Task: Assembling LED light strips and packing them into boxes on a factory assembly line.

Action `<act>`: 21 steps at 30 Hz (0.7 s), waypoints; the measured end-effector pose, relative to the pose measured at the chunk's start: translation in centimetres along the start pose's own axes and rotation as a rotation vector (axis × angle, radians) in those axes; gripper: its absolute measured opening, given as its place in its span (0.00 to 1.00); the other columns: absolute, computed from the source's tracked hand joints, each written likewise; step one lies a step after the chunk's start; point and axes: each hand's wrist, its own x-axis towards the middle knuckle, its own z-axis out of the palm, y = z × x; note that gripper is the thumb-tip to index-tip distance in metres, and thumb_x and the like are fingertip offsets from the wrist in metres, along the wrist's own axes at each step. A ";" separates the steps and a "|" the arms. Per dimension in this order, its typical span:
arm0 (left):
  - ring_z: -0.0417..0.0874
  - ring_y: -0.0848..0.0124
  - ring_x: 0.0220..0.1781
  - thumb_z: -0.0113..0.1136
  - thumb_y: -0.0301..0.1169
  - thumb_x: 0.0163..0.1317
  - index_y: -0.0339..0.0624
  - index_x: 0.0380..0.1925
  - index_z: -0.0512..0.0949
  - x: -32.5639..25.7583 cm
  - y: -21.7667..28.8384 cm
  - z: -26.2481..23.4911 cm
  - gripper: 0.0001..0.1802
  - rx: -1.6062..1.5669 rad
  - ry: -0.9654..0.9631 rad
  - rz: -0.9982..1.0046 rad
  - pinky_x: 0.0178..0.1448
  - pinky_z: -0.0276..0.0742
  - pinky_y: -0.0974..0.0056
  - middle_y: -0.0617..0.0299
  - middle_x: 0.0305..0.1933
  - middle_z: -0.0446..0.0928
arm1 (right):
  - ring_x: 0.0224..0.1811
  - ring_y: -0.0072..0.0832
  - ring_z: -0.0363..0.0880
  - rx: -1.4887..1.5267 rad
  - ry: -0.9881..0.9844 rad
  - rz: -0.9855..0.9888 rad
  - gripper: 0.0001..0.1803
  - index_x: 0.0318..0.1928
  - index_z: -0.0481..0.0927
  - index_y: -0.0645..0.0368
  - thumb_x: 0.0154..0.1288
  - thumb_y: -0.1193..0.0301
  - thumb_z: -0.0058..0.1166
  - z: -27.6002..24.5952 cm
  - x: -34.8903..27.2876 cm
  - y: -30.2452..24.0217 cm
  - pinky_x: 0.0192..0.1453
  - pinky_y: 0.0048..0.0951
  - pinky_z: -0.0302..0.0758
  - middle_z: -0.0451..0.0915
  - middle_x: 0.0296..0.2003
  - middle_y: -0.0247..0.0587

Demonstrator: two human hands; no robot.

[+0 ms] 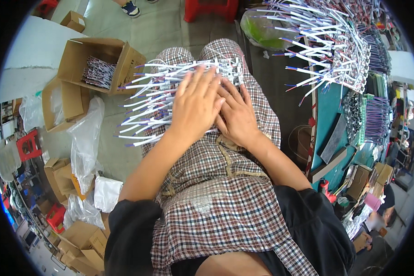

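Note:
A panel of small white circuit boards (232,67) lies across my lap on the checked apron (216,202). Many white-sleeved wires (147,96) with blue tips fan out from it to the left. Resting on the panel and the wire roots, my left hand (195,108) has its fingers stretched out and slightly apart. My right hand (238,114) lies flat beside it, fingers extended over the boards, its fingertips partly under the left hand. The surface under both palms is hidden.
On the right, a green-topped bench (326,110) carries a similar wired panel (340,60), wire bundles and dark flat bars (329,164). An open cardboard box (71,60) at the left holds more wired pieces. A red stool (211,10) stands ahead, and another person's shoe (130,9) shows beyond.

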 end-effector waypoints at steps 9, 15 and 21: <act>0.62 0.49 0.78 0.64 0.36 0.61 0.42 0.65 0.72 -1.9 -1.2 2.3 0.31 0.009 -0.074 -0.116 0.78 0.56 0.43 0.48 0.73 0.66 | 0.80 0.45 0.54 0.036 0.127 0.112 0.35 0.71 0.68 0.65 0.64 0.66 0.53 0.0 2.9 0.9 0.81 0.54 0.49 0.62 0.74 0.52; 0.61 0.49 0.79 0.55 0.34 0.66 0.38 0.67 0.68 0.2 -0.6 0.6 0.29 -0.042 0.065 -0.045 0.80 0.51 0.43 0.48 0.75 0.66 | 0.82 0.39 0.50 -0.065 0.008 0.022 0.36 0.74 0.65 0.61 0.67 0.63 0.50 0.2 3.0 1.7 0.83 0.54 0.44 0.59 0.77 0.46; 0.52 0.48 0.83 0.57 0.40 0.68 0.40 0.74 0.62 0.0 -3.0 3.5 0.36 0.180 -0.135 -0.133 0.82 0.45 0.41 0.46 0.80 0.56 | 0.57 0.46 0.81 0.282 0.390 -0.090 0.19 0.47 0.85 0.59 0.51 0.78 0.61 -7.8 1.1 -1.2 0.60 0.44 0.76 0.81 0.58 0.46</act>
